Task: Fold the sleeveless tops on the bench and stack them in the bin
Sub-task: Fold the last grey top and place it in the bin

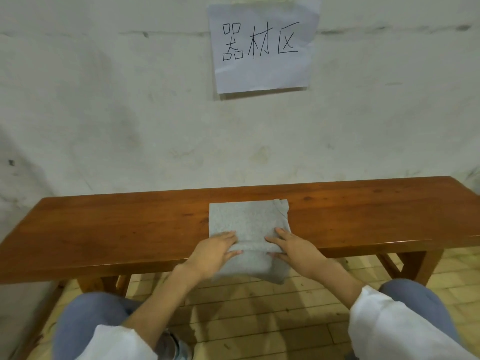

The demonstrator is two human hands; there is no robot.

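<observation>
— Blue jeans (91, 315) and white sleeves (384, 326) sit nearest the camera, over a tiled floor (259, 307). What are the hands doing just beyond?

— Both are on the grey top (246, 219). The left grip (215, 252) pinches a ridge of cloth, fingers above and thumb below. The right grip (293, 248) does the same on the other side. Neither is released.

— Where does the top lie?

— On the wooden worktop (117, 224), at its front edge. The far part lies flat as a neat rectangle, with a strap or armhole edge showing at its far right corner. The near part hangs over the edge toward the knees.

— How far along, do you think?

— Midway on this one, I'd judge. The sides look turned in, and the hanging end looks ready to be brought up over the flat part. That fold is not yet done.

— And the rest?

— No bin is in view and no other top shows, so I cannot tell how many are stacked or waiting. This one has yet to be finished and put in the bin.

— Anything behind?

— A scuffed pale wall (104, 113) with a paper sign (262, 48) bearing handwritten characters.
</observation>
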